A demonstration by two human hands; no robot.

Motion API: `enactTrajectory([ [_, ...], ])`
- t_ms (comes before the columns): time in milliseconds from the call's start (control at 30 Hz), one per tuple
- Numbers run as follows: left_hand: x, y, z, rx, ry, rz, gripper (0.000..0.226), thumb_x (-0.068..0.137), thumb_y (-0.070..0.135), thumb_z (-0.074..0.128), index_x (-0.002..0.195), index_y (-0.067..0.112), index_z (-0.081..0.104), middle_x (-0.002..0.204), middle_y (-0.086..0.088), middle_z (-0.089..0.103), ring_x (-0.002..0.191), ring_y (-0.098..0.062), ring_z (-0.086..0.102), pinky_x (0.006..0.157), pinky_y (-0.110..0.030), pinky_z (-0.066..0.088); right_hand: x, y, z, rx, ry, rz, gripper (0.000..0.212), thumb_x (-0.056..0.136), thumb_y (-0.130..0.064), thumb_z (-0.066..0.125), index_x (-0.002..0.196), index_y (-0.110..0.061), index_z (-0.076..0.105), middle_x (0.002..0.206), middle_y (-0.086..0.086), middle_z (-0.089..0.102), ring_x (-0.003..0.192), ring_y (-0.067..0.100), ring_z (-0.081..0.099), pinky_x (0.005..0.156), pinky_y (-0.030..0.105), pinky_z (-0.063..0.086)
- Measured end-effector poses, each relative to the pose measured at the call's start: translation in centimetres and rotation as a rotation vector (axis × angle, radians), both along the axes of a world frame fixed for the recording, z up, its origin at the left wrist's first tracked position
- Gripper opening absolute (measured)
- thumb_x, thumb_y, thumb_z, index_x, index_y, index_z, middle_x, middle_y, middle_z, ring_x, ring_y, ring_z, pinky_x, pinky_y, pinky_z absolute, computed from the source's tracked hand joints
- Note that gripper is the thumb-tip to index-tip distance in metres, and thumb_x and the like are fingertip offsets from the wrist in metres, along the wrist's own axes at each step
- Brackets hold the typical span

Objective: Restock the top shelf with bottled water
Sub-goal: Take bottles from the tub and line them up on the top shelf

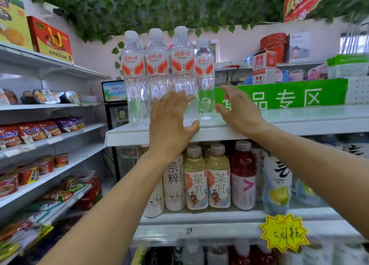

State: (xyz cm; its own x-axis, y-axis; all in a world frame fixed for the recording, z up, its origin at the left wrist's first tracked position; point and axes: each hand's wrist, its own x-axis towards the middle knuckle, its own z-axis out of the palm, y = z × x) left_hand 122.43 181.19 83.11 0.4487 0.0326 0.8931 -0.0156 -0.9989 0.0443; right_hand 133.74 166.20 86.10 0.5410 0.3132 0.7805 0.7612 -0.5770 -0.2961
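Four water bottles (167, 73) stand upright in a row at the left end of the top shelf (279, 123), clear, white-capped, with orange-and-white labels; the fourth sits slightly behind. The shelf's right stretch is bare, so restocking seems barely begun. Left hand (171, 123) and right hand (237, 109) hover with fingers spread, probably holding nothing.

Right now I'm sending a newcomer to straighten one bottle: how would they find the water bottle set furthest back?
Find the white top shelf in front of the green sign. Four water bottles stand at its left end. Take the rightmost bottle: its cap sits lower than the other three, just left of the right hand.
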Motion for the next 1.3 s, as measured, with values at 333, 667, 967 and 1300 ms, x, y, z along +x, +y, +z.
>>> enactTrajectory([
  [333,-7.9,-5.0,-12.7,-0.326,0.223,-0.135,0.034,0.088,0.033,0.069,0.120,0.024,0.064,0.107,0.009,0.063,0.091,-0.011,0.058,0.081,-0.032,0.051,-6.8,-6.3,-13.4,-0.033,-0.032,0.168,0.023,0.087,-0.034,0.054,0.101,-0.024,0.068,0.093,-0.005,0.071,0.087,0.024,0.067,0.076,0.043,0.054],
  [667,-14.9,-6.7,-38.2,-1.241,0.819,-0.011,0.016,0.084,0.008,0.074,0.091,0.020,0.066,0.078,0.004,0.066,0.065,0.002,0.060,0.070,-0.020,0.053,-10.0,-9.0,-37.9,-0.630,0.596,0.313,0.023,0.090,-0.028,0.061,0.112,-0.024,0.064,0.085,-0.008,0.064,0.090,0.025,0.065,0.076,0.038,0.052],
  [967,-22.0,-11.6,-59.9,-1.876,0.926,0.513,0.097,0.055,0.061,0.077,0.126,-0.001,0.054,0.114,-0.025,0.067,0.083,-0.035,0.070,0.073,-0.044,0.059,-13.9,-11.5,-57.0,-1.144,1.000,0.416,0.012,0.092,-0.029,0.062,0.097,-0.018,0.058,0.108,0.010,0.061,0.110,0.029,0.059,0.087,0.031,0.043],
  [1300,-20.7,-15.3,-62.8,-2.006,0.915,0.798,0.125,0.078,0.051,0.076,0.151,0.002,-0.013,0.135,-0.019,0.054,0.081,-0.030,0.069,0.040,-0.029,0.048,-15.2,-13.6,-65.8,-1.195,1.183,0.257,0.062,0.080,-0.024,0.077,0.129,-0.003,0.046,0.129,0.015,0.057,0.118,0.032,0.056,0.090,0.030,0.044],
])
